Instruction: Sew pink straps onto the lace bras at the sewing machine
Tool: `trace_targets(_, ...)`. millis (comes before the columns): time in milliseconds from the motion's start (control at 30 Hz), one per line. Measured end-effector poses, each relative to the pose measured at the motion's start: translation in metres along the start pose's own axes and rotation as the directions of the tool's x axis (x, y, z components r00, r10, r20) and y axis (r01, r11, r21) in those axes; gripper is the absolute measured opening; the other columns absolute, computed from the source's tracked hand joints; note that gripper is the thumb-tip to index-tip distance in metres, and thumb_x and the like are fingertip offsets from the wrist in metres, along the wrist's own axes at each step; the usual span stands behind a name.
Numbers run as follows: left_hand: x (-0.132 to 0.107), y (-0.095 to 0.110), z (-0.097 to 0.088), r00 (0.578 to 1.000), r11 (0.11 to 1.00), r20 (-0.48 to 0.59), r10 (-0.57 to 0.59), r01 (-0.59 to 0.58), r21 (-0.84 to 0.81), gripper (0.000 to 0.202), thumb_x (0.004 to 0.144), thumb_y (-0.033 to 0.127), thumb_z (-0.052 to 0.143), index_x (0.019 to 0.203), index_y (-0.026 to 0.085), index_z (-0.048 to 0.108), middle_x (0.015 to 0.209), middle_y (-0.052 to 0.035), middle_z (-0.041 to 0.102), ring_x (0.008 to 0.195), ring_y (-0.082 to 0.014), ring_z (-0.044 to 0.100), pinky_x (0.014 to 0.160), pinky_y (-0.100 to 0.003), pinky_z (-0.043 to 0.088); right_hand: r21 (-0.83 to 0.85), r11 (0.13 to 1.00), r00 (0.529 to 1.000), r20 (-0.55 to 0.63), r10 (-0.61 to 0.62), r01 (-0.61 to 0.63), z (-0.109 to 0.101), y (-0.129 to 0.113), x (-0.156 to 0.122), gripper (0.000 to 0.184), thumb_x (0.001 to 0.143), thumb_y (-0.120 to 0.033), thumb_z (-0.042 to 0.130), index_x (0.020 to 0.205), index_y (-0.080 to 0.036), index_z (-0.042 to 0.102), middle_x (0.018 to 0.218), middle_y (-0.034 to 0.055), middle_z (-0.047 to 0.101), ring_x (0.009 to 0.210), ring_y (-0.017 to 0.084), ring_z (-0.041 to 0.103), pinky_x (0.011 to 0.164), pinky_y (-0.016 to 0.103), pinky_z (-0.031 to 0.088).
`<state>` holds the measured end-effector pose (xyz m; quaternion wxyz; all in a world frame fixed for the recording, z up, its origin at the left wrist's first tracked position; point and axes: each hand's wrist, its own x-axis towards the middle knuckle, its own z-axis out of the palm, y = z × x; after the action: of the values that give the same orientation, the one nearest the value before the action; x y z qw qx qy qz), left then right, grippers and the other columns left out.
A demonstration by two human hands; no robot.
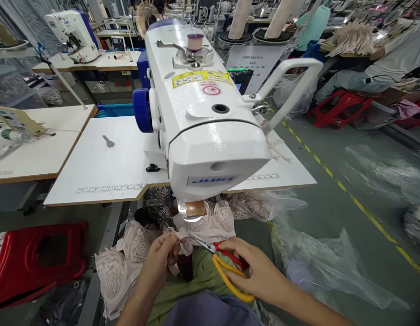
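Below the sewing machine's white head, just above the lap, I have a pale fabric strip between thumb and fingers of my left hand, pinched together. My right hand is curled around the red and yellow handles of the scissors, whose blades point toward that strip; I cannot tell whether the tips touch it. Beside my left forearm I see a pale lace garment, and beyond the blades a second lace piece lies under the machine's front end. Further out, the white tabletop carries a printed ruler and a small grey tool. A red stool stands to my left; clear plastic lies over the floor to my right, near a yellow line.
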<state>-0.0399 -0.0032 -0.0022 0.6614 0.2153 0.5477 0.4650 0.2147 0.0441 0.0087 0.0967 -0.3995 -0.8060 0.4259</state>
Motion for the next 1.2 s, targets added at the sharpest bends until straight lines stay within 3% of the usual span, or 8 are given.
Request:
trace_targets(100, 0.002, 0.0, 0.0, 0.999, 1.0, -0.037, 0.021, -0.021, 0.004, 0.043, 0.078, 0.057, 0.066, 0.076, 0.013, 0.064, 0.051, 0.009, 0.035, 0.045, -0.0047, 0.025, 0.046, -0.021, 0.021, 0.057, 0.998, 0.999, -0.023, 0.024, -0.023, 0.005, -0.007, 0.0, 0.048, 0.07, -0.017, 0.067, 0.115, -0.027, 0.056, 0.101, 0.0049, 0.064, 0.072, 0.018, 0.061, 0.062, 0.029, 0.05)
trace_targets(267, 0.001, -0.004, 0.001, 0.993, 0.992, -0.08, 0.088, -0.081, 0.092, 0.045, 0.076, 0.058, 0.069, 0.066, 0.016, 0.054, 0.054, 0.0059, 0.046, 0.049, -0.0063, 0.037, 0.05, -0.02, 0.029, 0.094, 0.996, 1.0, -0.018, 0.01, -0.008, 0.013, -0.017, 0.012, 0.049, 0.066, -0.016, 0.067, 0.113, -0.026, 0.058, 0.104, 0.0053, 0.065, 0.084, 0.021, 0.063, 0.07, 0.03, 0.051)
trace_targets(667, 0.0, 0.001, -0.001, 0.978, 0.941, -0.09, 0.189, -0.154, 0.303, 0.041, 0.085, 0.051, 0.062, 0.064, 0.017, 0.058, 0.06, 0.0021, 0.053, 0.055, -0.0101, 0.047, 0.055, -0.022, 0.035, 0.128, 0.992, 1.0, 0.01, -0.002, 0.001, 0.01, -0.008, 0.026, 0.037, 0.083, -0.027, 0.069, 0.12, -0.028, 0.065, 0.112, 0.0059, 0.071, 0.099, 0.024, 0.067, 0.085, 0.033, 0.053)
trace_targets(767, -0.001, -0.002, -0.001, 0.975, 0.955, -0.117, 0.188, -0.153, 0.254, 0.039, 0.084, 0.051, 0.063, 0.066, 0.017, 0.058, 0.057, 0.0034, 0.05, 0.053, -0.0091, 0.043, 0.053, -0.022, 0.033, 0.096, 0.995, 1.0, -0.019, 0.024, -0.022, 0.008, -0.002, 0.017, 0.035, 0.085, -0.03, 0.067, 0.12, -0.029, 0.066, 0.103, 0.0046, 0.072, 0.083, 0.021, 0.068, 0.072, 0.03, 0.054)
trace_targets(867, -0.002, -0.005, 0.0, 0.976, 0.976, -0.137, 0.171, -0.149, 0.157, 0.039, 0.086, 0.049, 0.062, 0.065, 0.017, 0.056, 0.055, 0.0053, 0.044, 0.052, -0.0081, 0.037, 0.053, -0.021, 0.034, 0.023, 0.996, 0.995, -0.045, 0.088, -0.087, -0.01, 0.013, 0.011, 0.034, 0.087, -0.036, 0.064, 0.12, -0.031, 0.066, 0.091, 0.0032, 0.071, 0.065, 0.018, 0.064, 0.057, 0.028, 0.051)
trace_targets(1000, 0.001, -0.008, 0.001, 0.983, 0.991, -0.125, 0.135, -0.132, 0.033, 0.038, 0.086, 0.051, 0.061, 0.07, 0.017, 0.057, 0.054, 0.0067, 0.041, 0.05, -0.0064, 0.033, 0.05, -0.019, 0.032, -0.229, 0.961, 0.97, -0.219, 0.107, -0.157, -0.068, 0.049, 0.029, 0.036, 0.091, -0.048, 0.056, 0.119, -0.028, 0.066, 0.092, 0.0072, 0.072, 0.07, 0.022, 0.065, 0.06, 0.033, 0.053)
trace_targets(1100, 0.002, -0.004, 0.003, 0.994, 0.996, -0.069, 0.089, -0.09, -0.014, 0.037, 0.086, 0.052, 0.059, 0.081, 0.016, 0.061, 0.057, 0.0064, 0.047, 0.048, -0.0049, 0.036, 0.048, -0.018, 0.031, -0.467, 0.868, 0.916, -0.398, -0.037, -0.168, -0.104, 0.062, 0.054, 0.04, 0.094, -0.045, 0.05, 0.123, -0.021, 0.063, 0.109, 0.0148, 0.069, 0.094, 0.031, 0.067, 0.078, 0.045, 0.054)
trace_targets(1200, 0.0, 0.006, 0.008, 0.999, 1.0, 0.049, 0.017, -0.017, -0.008, 0.034, 0.087, 0.049, 0.057, 0.084, 0.015, 0.06, 0.059, 0.0027, 0.057, 0.041, -0.0051, 0.039, 0.044, -0.02, 0.031, -0.55, 0.834, 0.862, -0.446, -0.242, -0.051, -0.09, 0.042, 0.067, 0.037, 0.096, -0.04, 0.051, 0.126, -0.019, 0.06, 0.118, 0.0175, 0.065, 0.108, 0.032, 0.063, 0.092, 0.049, 0.05)
